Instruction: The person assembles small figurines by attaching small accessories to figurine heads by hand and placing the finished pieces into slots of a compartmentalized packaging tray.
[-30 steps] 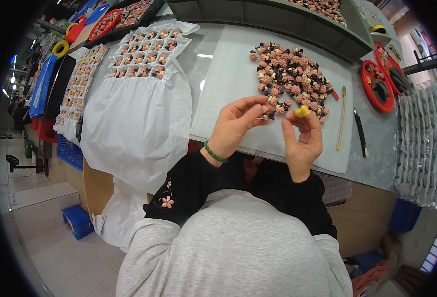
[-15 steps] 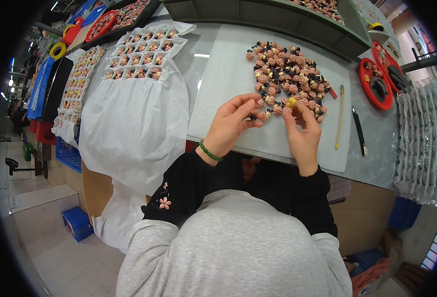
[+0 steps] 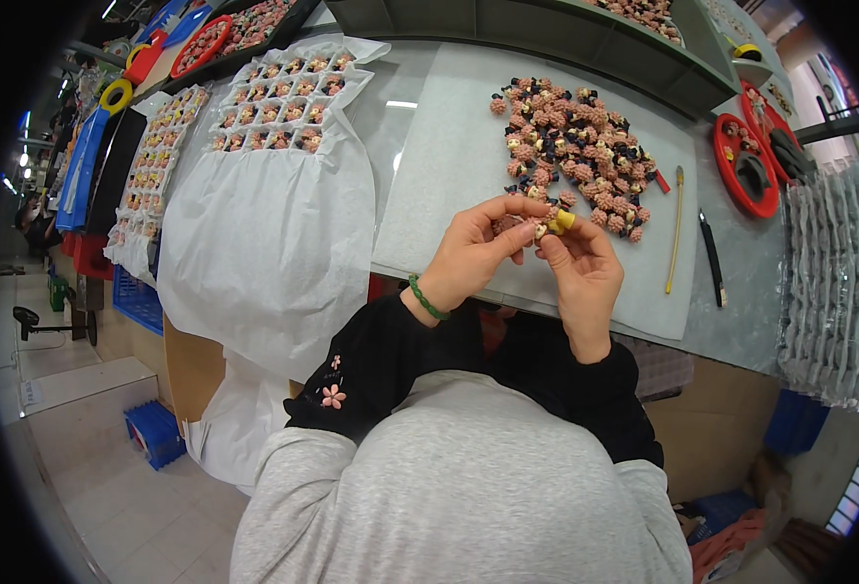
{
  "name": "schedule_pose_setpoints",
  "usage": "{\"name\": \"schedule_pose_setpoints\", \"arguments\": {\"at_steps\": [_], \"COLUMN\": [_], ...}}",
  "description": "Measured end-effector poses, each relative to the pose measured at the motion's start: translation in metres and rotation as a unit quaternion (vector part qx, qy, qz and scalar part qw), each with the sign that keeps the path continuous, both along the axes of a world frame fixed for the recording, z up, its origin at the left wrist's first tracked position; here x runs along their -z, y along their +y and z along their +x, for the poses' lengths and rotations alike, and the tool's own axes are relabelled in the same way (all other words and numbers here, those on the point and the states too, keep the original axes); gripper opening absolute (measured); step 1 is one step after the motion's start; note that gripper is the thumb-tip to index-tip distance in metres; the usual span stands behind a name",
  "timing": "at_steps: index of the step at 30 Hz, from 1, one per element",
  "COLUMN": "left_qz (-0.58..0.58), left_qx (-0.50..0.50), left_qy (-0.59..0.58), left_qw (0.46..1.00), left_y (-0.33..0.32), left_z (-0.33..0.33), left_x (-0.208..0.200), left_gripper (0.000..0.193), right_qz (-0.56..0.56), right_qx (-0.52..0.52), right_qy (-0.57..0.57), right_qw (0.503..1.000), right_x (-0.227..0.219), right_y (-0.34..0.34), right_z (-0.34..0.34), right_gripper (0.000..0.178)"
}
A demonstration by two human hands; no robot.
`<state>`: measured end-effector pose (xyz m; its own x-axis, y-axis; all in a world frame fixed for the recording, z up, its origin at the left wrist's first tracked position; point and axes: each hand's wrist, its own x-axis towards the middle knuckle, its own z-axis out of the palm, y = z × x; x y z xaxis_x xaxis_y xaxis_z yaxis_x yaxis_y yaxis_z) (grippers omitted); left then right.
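In front of me my left hand (image 3: 486, 241) and my right hand (image 3: 583, 275) meet over the near edge of a white sheet (image 3: 449, 146). Both are closed, fingertips pinching a small pink-and-cream figurine (image 3: 540, 232) between them. Fingers cover most of it. Something yellow (image 3: 565, 220) sits at my right index fingertip, perhaps a finger wrap. Just beyond my hands lies a loose pile of similar figurines (image 3: 585, 156) in pink, cream and dark blue.
Right of the pile lie a thin yellow-handled brush (image 3: 676, 234), a black pen-like tool (image 3: 711, 258) and a red round tray (image 3: 743, 165). Stacked clear trays (image 3: 828, 282) stand at far right. A grey bin (image 3: 527, 34) borders the back. Leftward is a white compartment tray of figurines (image 3: 272, 112).
My hands have come together, the right moving left toward the left. The figurine is now pinched between both. The camera view has shifted slightly.
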<state>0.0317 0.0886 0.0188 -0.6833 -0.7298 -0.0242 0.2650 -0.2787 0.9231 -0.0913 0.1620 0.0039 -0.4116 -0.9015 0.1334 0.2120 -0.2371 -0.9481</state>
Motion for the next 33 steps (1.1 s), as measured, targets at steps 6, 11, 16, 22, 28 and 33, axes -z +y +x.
{"name": "schedule_pose_setpoints", "arguments": {"at_steps": [6,11,16,22,28,33], "left_qz": [0.007,0.01,0.008,-0.005,0.06,0.061], "left_qx": [-0.011,0.009,0.005,0.015,0.007,0.009], "left_qy": [0.016,0.035,0.068,0.059,0.085,0.058], "left_qw": [1.0,0.999,0.998,0.998,0.995,0.996], "left_y": [0.002,0.002,0.002,0.001,0.002,-0.002], "left_z": [0.0,0.001,0.002,0.003,0.003,0.004], "left_x": [0.002,0.006,0.004,0.006,0.003,0.004], "left_gripper": [0.026,0.025,0.027,0.032,0.031,0.024], "right_qz": [-0.052,-0.072,-0.098,-0.104,-0.079,-0.067], "right_qx": [0.048,0.054,0.071,0.082,0.085,0.047], "right_qy": [0.06,0.091,0.103,0.106,0.131,0.09], "right_qw": [0.996,0.992,0.987,0.986,0.985,0.993], "right_x": [0.005,0.012,0.015,0.013,0.014,0.004], "right_y": [0.004,0.007,0.005,0.004,0.008,0.007], "right_z": [0.002,0.002,0.003,0.005,-0.003,-0.008], "right_gripper": [0.033,0.037,0.042,0.045,0.034,0.017]}}
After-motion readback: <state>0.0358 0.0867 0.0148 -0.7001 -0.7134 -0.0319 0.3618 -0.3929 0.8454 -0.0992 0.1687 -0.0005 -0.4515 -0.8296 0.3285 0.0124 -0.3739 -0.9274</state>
